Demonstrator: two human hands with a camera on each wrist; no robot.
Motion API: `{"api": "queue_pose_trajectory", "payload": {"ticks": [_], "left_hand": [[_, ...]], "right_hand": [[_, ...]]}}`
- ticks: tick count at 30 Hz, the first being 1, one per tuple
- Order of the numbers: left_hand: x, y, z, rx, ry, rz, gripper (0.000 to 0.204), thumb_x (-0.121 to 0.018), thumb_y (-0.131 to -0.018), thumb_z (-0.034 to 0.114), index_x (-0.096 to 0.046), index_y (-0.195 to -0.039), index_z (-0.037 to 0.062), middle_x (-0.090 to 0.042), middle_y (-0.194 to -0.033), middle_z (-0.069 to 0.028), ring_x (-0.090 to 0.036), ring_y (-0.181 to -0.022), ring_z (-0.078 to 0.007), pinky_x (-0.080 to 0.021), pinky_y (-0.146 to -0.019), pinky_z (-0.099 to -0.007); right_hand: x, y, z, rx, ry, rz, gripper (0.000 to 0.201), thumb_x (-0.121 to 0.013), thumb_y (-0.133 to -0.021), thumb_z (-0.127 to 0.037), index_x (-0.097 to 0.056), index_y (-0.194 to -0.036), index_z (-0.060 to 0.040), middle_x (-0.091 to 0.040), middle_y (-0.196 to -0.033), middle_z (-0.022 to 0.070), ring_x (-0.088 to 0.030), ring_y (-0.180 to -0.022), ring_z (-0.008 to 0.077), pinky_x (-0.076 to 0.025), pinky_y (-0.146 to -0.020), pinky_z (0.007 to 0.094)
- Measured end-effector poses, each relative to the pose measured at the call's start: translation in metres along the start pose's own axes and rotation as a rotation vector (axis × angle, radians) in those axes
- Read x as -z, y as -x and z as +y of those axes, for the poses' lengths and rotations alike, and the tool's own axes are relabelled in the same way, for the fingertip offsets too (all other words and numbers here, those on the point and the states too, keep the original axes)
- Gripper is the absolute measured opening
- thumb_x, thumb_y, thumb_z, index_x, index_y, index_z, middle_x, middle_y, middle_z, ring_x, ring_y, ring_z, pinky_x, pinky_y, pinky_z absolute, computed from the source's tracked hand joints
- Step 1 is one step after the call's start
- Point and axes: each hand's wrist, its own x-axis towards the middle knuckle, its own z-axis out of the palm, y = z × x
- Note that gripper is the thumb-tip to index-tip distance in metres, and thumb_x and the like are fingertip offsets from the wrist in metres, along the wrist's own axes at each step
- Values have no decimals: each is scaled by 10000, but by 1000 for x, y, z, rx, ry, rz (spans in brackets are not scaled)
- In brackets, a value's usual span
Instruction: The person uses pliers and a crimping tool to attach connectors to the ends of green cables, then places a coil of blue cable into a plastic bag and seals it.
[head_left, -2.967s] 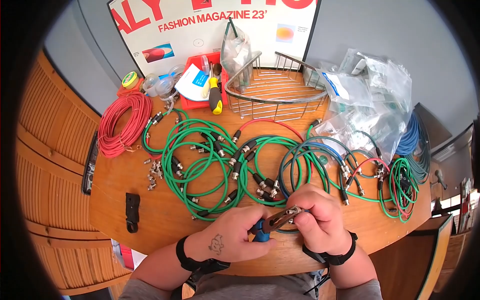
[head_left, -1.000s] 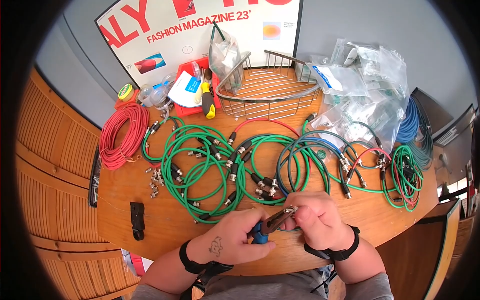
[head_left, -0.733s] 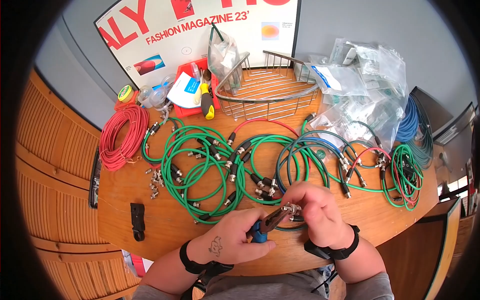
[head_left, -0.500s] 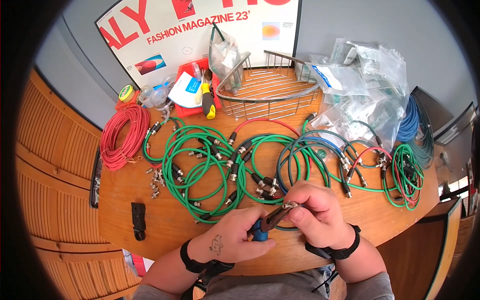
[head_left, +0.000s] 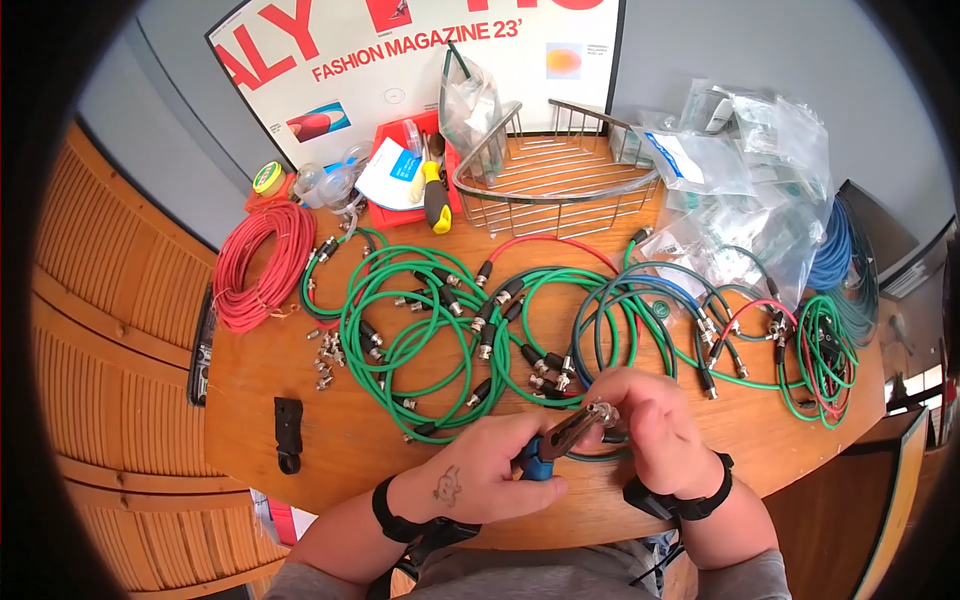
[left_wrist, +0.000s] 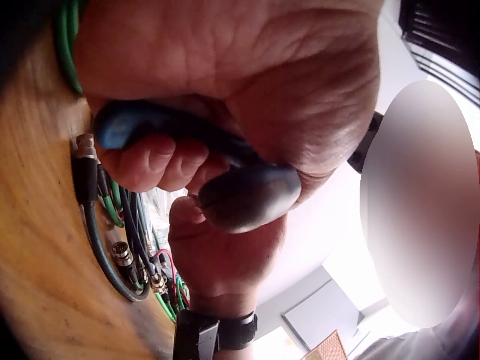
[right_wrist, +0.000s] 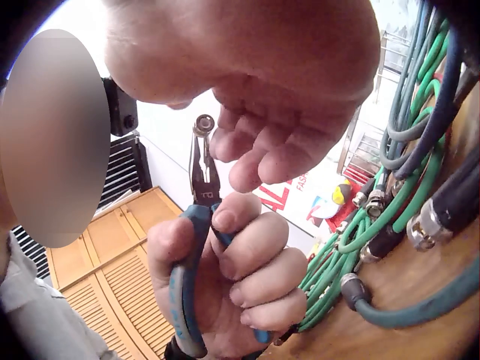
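My left hand grips needle-nose pliers by their blue handles above the table's front edge. A small silver metal connector, round-ended, is held at the pliers' tips. Just to its right is my right hand; its index finger arches over the connector in the head view. From the right wrist, these fingers look loosely bent, beside the pliers' tips with nothing between them. In the left wrist view a blue handle crosses my left palm.
Green cables with BNC plugs spread across the table. Loose connectors and a black tool lie left. Behind are a red cable coil, red bin, wire basket and plastic bags.
My right thumb and index finger, pinching at the connector half a second ago, have come apart from it. The pliers stay in my left hand. The head view has shifted slightly.
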Motion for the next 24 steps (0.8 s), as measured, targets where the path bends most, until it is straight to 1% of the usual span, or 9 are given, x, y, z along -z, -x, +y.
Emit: {"api": "queue_pose_trajectory", "payload": {"ticks": [2,4,6,9,11,12,14,20,24], "left_hand": [[-1,-1,-1,12,29,16,336,-788,-750,228,-534,-886,55,-510,-665,-25,-495,-565,-158,-386,-531,-288],[-2,-2,-5,-59,37,41,334,-785,-754,223,-536,-898,53,-516,-675,-25,-499,-573,-155,-389,-534,-288],[-1,-1,-2,-48,30,32,334,-784,-758,222,-536,-904,52,-518,-676,-25,-501,-574,-151,-389,-531,-287],[-2,-1,-2,-28,27,15,336,-782,-763,224,-537,-914,50,-522,-678,-25,-503,-574,-144,-387,-525,-286],[-2,-1,-4,-17,33,9,338,-782,-765,226,-537,-917,50,-523,-679,-25,-504,-574,-141,-385,-523,-285],[-2,-1,-5,-13,38,6,339,-783,-765,228,-537,-915,50,-522,-676,-26,-503,-569,-142,-384,-520,-283],[-2,-1,-5,-7,42,2,340,-784,-765,230,-536,-913,50,-522,-673,-26,-502,-564,-142,-383,-518,-281],[0,-2,-4,-6,18,-55,348,-768,-784,248,-517,-916,46,-488,-688,-25,-452,-555,-118,-365,-503,-276],[-3,-2,-10,-30,27,-33,346,-768,-785,243,-517,-919,47,-485,-684,-20,-455,-559,-112,-365,-505,-276]], "right_hand": [[-2,0,-6,32,148,55,278,-532,-1004,-234,-599,-970,34,-611,-893,80,-579,-734,123,-490,-675,275],[1,-2,-4,71,186,32,216,-550,-988,-177,-598,-975,34,-611,-875,75,-583,-726,125,-489,-668,271],[0,-2,-5,111,225,14,156,-567,-971,-120,-597,-981,33,-612,-856,69,-587,-718,128,-487,-661,268],[-2,0,-9,2,150,65,255,-512,-1010,-202,-594,-919,21,-607,-791,67,-582,-684,129,-476,-636,265],[4,3,-6,-188,-98,-2,417,-410,-1047,-320,-562,-808,-14,-597,-720,67,-579,-666,129,-454,-609,257],[5,2,-8,-188,-99,-2,417,-410,-1047,-320,-562,-808,-14,-597,-720,67,-579,-666,129,-454,-609,257],[7,-2,-14,-386,-217,-85,535,-327,-1053,-432,-511,-721,-55,-582,-683,61,-580,-650,128,-438,-597,248],[7,-4,-20,-575,-237,-124,557,-356,-1045,-458,-492,-678,-61,-521,-638,33,-586,-619,135,-438,-599,247],[10,-5,-17,-599,-275,-118,564,-350,-1046,-460,-497,-678,-58,-522,-644,32,-588,-616,137,-452,-606,252]]}}
